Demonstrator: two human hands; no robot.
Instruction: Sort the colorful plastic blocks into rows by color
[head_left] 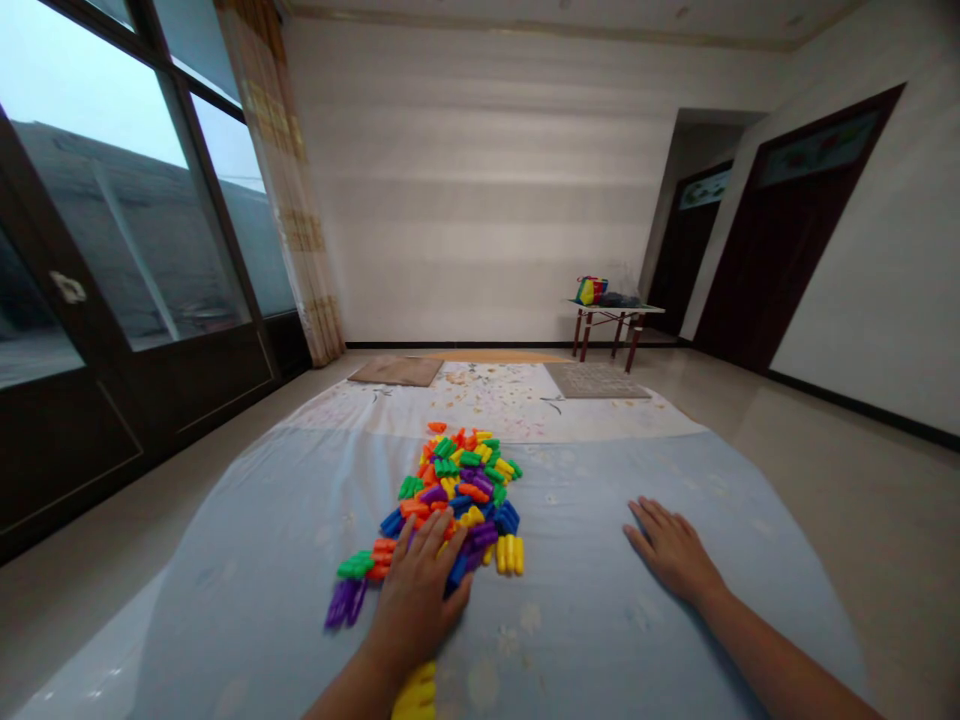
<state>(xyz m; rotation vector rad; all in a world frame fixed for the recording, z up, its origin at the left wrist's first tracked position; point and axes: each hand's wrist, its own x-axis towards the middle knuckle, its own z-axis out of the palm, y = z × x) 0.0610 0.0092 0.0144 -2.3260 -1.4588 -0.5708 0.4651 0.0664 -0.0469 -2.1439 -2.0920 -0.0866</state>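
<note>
While the left hand (421,592) rests spread on colourful pieces (474,491), right hand (677,552) flat on blue cloth (577,610)

Plastic blocks (473,492), ridged and glossy in orange, green, yellow, blue and purple, lay in a loose, elongated heap, tilted at many angles. A purple block (345,605) sat at its near left, beside a green block (355,564); yellow pieces (417,692) lay nearest, partly hidden

Two bare forearms (780,645), slender at the wrists (709,597), with bare, slim-fingered hands (670,550)
</note>
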